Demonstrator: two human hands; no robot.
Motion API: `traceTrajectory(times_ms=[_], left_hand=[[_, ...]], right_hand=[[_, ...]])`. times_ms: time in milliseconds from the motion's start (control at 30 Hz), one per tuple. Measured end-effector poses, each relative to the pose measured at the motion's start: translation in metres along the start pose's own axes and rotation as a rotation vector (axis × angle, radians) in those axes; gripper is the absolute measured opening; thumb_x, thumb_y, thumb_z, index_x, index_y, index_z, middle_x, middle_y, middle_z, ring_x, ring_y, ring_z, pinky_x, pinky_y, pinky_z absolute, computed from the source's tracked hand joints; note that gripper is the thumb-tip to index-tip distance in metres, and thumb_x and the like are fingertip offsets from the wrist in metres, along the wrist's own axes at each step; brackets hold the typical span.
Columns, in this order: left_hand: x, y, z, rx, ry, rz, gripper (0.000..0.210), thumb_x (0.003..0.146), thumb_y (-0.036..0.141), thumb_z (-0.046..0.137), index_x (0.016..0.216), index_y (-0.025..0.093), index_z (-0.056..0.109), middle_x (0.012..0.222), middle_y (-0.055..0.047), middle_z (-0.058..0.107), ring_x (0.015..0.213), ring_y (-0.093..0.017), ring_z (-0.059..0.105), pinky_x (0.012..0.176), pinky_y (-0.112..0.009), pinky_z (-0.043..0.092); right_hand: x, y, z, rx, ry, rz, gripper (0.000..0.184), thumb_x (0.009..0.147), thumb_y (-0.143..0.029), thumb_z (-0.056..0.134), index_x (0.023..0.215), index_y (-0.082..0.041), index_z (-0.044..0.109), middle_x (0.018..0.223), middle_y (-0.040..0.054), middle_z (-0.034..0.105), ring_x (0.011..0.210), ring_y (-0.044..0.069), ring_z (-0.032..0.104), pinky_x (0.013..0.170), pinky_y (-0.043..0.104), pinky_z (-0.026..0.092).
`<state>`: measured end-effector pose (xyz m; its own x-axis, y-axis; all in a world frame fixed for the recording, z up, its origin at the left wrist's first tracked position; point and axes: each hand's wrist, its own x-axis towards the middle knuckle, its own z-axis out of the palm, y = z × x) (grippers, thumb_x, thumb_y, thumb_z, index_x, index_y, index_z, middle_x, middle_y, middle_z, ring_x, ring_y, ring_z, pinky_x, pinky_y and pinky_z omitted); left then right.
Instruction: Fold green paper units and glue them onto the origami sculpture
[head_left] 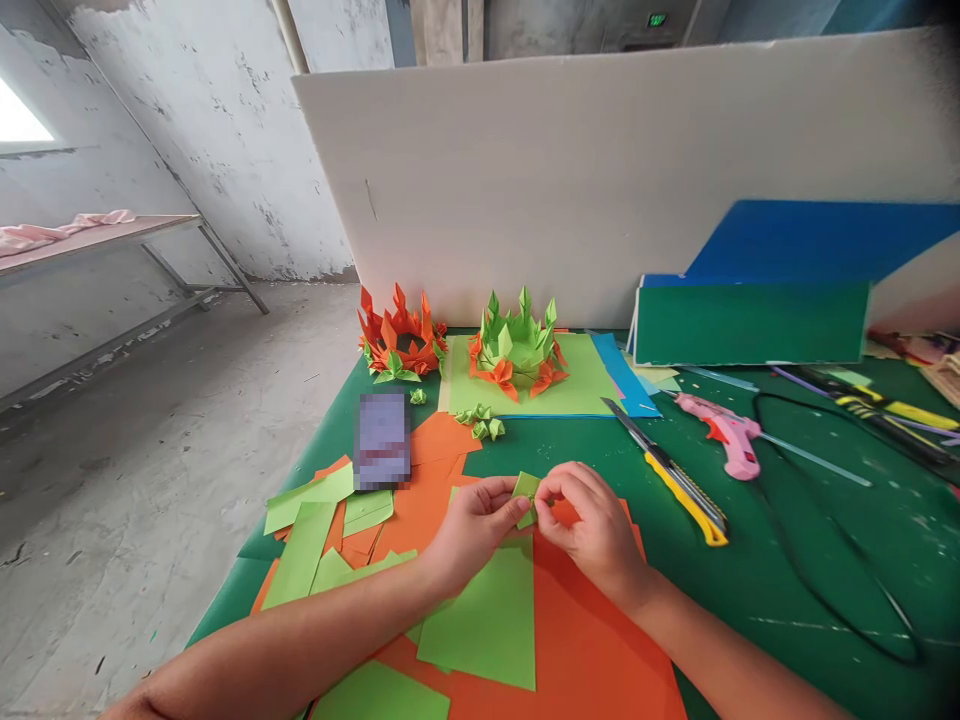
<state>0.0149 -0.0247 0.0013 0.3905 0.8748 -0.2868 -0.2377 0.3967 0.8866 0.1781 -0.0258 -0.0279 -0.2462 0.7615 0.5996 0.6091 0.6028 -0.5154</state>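
Between my two hands is a small folded piece of green paper (526, 487). My left hand (484, 515) pinches its left side between thumb and fingers. The closed fingertips of my right hand (589, 515) grip its right edge. Below them lie a green paper sheet (487, 625) and a large orange sheet (592, 630). Several small folded green paper pieces (484, 422) sit just beyond. Farther back stand an orange folded-paper crown (401, 335) with green leaves and a green folded-paper crown (517, 345) with orange ones around its base.
Right of my hands lie a yellow utility knife (679, 490), blade out, and a pink glue gun (724, 430) with its black cord (787, 565) looping forward. A blurred rectangular object (382, 440) rests at left among paper scraps. A white board (525, 180) stands behind the green table (817, 490).
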Motion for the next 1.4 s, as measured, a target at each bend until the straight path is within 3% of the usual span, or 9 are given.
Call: traceTrajectory(times_ms=[167,433,533,633,700,833,900,1033,1400], left_hand=[[-0.002,-0.001,0.003,0.012,-0.007,0.02,0.03,0.068,0.039,0.078,0.081,0.014,0.071,0.074,-0.001,0.064,0.073,-0.011,0.059,0.074,-0.024,0.051],[-0.001,-0.004,0.001,0.067,-0.011,0.079,0.033,0.069,0.039,0.077,0.088,0.012,0.071,0.082,-0.006,0.071,0.077,-0.016,0.064,0.076,-0.029,0.052],[0.001,-0.004,-0.002,0.118,0.028,0.089,0.034,0.068,0.039,0.077,0.086,0.012,0.07,0.082,-0.007,0.071,0.076,-0.017,0.065,0.075,-0.03,0.053],[0.005,-0.004,-0.005,0.097,0.041,0.106,0.033,0.068,0.038,0.077,0.086,0.012,0.068,0.085,-0.007,0.071,0.081,-0.017,0.065,0.077,-0.031,0.053],[0.007,-0.005,-0.007,0.066,0.038,0.114,0.034,0.069,0.038,0.077,0.089,0.013,0.066,0.086,-0.006,0.07,0.081,-0.016,0.065,0.079,-0.031,0.053],[0.009,-0.009,-0.01,0.083,0.051,0.063,0.036,0.069,0.037,0.077,0.092,0.016,0.059,0.072,0.0,0.064,0.062,-0.009,0.06,0.063,-0.024,0.05],[0.009,-0.01,-0.01,0.104,0.054,0.079,0.037,0.067,0.036,0.079,0.091,0.017,0.058,0.076,0.002,0.061,0.06,-0.008,0.058,0.057,-0.02,0.046],[0.011,-0.006,-0.01,0.115,0.076,0.136,0.039,0.062,0.029,0.083,0.09,0.015,0.059,0.079,0.002,0.059,0.066,-0.007,0.058,0.062,-0.02,0.046],[0.011,0.003,-0.015,-0.112,-0.036,-0.054,0.042,0.058,0.023,0.086,0.089,0.015,0.058,0.066,0.004,0.061,0.066,-0.01,0.061,0.071,-0.028,0.049]], right_hand=[[-0.002,0.0,0.001,-0.015,0.007,0.016,0.015,0.081,-0.009,0.051,0.076,-0.022,0.046,0.074,0.0002,0.052,0.072,0.016,0.051,0.065,0.028,0.043],[-0.004,0.001,0.003,0.07,0.018,0.114,0.013,0.081,-0.014,0.054,0.085,-0.022,0.045,0.081,0.0013,0.05,0.077,0.017,0.05,0.068,0.029,0.044],[-0.004,0.001,0.003,0.205,-0.063,0.205,0.009,0.086,-0.019,0.053,0.094,-0.022,0.049,0.087,0.0026,0.053,0.08,0.017,0.052,0.07,0.029,0.045],[-0.002,0.002,0.002,0.337,-0.156,0.278,0.006,0.091,-0.026,0.05,0.091,-0.022,0.054,0.083,0.0015,0.055,0.076,0.016,0.052,0.067,0.027,0.044],[-0.001,0.003,0.001,0.39,-0.152,0.309,0.009,0.091,-0.029,0.051,0.089,-0.022,0.056,0.083,0.0014,0.055,0.075,0.015,0.051,0.067,0.026,0.043],[-0.002,0.004,0.001,0.414,-0.127,0.364,0.014,0.09,-0.03,0.054,0.08,-0.021,0.055,0.078,0.0005,0.053,0.07,0.014,0.048,0.063,0.025,0.041],[-0.003,0.004,0.001,0.435,-0.139,0.405,0.018,0.09,-0.03,0.053,0.075,-0.02,0.054,0.073,-0.0006,0.051,0.067,0.013,0.046,0.061,0.025,0.039],[-0.001,0.004,0.0,0.575,-0.192,0.48,0.02,0.091,-0.033,0.052,0.077,-0.019,0.056,0.072,-0.0009,0.052,0.065,0.012,0.045,0.06,0.024,0.038],[0.0,0.008,-0.006,0.953,-0.298,0.61,0.021,0.088,-0.039,0.058,0.084,-0.019,0.06,0.069,-0.0032,0.047,0.063,0.01,0.04,0.058,0.022,0.035]])
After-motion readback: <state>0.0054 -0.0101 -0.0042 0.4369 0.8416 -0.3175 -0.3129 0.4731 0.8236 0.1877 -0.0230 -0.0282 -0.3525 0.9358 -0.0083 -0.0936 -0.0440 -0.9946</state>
